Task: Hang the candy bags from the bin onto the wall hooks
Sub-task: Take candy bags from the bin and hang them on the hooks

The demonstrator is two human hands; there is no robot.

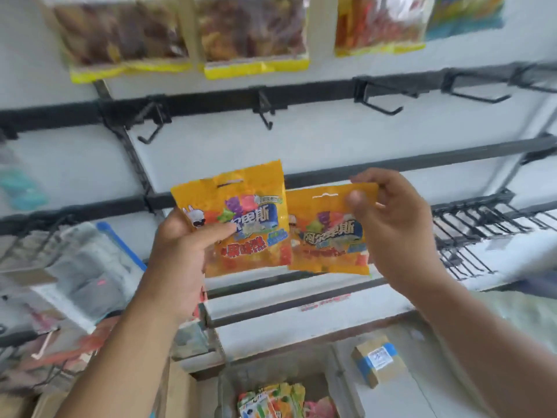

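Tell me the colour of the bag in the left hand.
Mostly orange-yellow bag, in the head view.

White wall (331,140) crossed by black rails (331,90).

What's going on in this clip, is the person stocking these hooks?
Yes, mid-task. The left hand holds one orange candy bag and the right hand pinches a second orange candy bag by its top edge, both raised in front of the wall. Neither is hung yet. The black hooks just above are empty, a higher row already carries bags, and more packets wait in the bin below.
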